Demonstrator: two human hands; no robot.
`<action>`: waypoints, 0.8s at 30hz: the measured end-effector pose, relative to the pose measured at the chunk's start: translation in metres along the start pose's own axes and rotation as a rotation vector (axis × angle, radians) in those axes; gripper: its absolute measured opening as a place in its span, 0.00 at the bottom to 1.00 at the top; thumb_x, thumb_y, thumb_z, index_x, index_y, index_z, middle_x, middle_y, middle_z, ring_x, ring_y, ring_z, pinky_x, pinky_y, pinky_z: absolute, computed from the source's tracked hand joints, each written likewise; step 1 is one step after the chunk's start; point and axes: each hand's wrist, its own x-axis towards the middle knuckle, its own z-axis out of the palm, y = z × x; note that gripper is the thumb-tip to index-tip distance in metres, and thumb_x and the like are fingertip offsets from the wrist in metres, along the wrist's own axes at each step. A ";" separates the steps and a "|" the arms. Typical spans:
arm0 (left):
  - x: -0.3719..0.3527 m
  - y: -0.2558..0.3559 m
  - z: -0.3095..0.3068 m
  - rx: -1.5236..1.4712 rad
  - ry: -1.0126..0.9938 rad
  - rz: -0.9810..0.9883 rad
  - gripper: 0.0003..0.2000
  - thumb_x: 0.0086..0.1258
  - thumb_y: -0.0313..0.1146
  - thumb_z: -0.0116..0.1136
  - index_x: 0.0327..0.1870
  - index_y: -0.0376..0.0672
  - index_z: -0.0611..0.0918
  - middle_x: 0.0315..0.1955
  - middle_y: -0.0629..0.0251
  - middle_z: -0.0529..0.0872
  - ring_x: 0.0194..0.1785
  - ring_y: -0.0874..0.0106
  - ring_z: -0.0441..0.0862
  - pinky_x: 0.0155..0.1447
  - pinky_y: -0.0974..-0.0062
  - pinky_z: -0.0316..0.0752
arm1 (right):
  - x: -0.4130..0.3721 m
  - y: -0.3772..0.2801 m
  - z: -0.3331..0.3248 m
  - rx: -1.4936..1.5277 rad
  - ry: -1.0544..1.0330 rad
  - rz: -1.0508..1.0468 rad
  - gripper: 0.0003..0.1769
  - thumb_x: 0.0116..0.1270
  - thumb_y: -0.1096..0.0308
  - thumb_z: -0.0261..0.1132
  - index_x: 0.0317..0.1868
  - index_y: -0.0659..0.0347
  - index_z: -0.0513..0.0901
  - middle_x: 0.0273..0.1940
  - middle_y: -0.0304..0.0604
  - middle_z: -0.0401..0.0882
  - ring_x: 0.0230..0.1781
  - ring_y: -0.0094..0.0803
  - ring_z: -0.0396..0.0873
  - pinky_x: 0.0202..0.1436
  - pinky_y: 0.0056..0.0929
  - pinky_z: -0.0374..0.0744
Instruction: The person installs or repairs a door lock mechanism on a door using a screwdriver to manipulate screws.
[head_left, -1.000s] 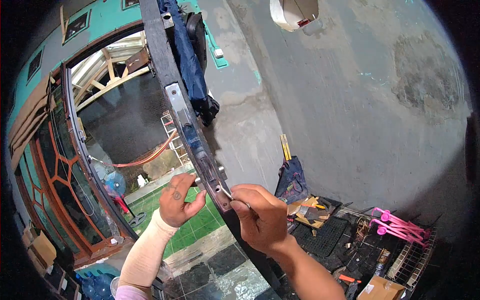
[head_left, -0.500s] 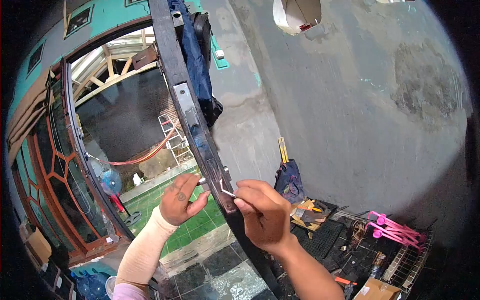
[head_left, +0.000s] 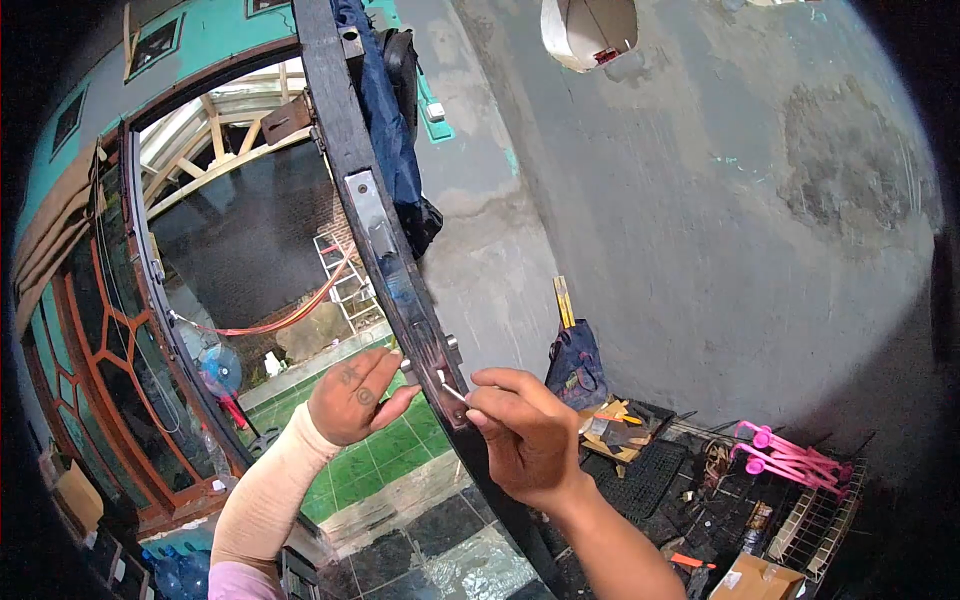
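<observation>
A dark door edge [head_left: 350,130] runs diagonally down the middle, with a metal lock plate [head_left: 370,215] set in it. Near its lower end, my right hand [head_left: 530,430] pinches a thin, pale metal piece [head_left: 453,391] whose tip meets the door edge by a slot. On the other side of the door, my left hand [head_left: 355,400] has its thumb and fingers around the end of a small metal cylinder [head_left: 405,366]. A second metal knob [head_left: 452,347] sticks out on the right face of the door.
Beyond the doorway are green floor tiles [head_left: 385,450], a hammock [head_left: 290,318] and a ladder [head_left: 350,290]. Dark bags hang behind the door. At the lower right are a tool bag [head_left: 577,365], pink items [head_left: 790,460], a wire rack [head_left: 815,525] and a cardboard box [head_left: 757,580].
The thin metal piece has changed its angle at the door edge, and less of its bent end shows. My left hand has shifted slightly left.
</observation>
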 end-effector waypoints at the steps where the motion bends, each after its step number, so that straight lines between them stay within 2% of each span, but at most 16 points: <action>1: 0.000 0.000 0.001 -0.003 0.009 0.002 0.22 0.60 0.32 0.75 0.50 0.29 0.79 0.39 0.50 0.85 0.39 0.58 0.86 0.38 0.68 0.83 | 0.000 -0.001 0.000 -0.015 -0.006 -0.002 0.05 0.70 0.70 0.66 0.42 0.61 0.86 0.45 0.55 0.86 0.38 0.47 0.87 0.41 0.35 0.83; 15: -0.005 -0.002 0.004 -0.046 0.039 -0.032 0.22 0.60 0.34 0.75 0.51 0.31 0.80 0.42 0.51 0.85 0.40 0.57 0.86 0.40 0.66 0.83 | 0.012 -0.003 0.021 -0.174 0.012 -0.034 0.07 0.61 0.79 0.69 0.40 0.65 0.86 0.39 0.51 0.85 0.38 0.43 0.86 0.41 0.34 0.83; 24: -0.005 -0.007 0.005 -0.029 0.052 0.024 0.22 0.60 0.35 0.74 0.51 0.32 0.81 0.41 0.53 0.85 0.40 0.60 0.86 0.39 0.68 0.83 | 0.014 -0.011 0.021 -0.101 -0.030 0.104 0.07 0.64 0.77 0.68 0.43 0.66 0.87 0.40 0.53 0.84 0.38 0.46 0.86 0.42 0.35 0.83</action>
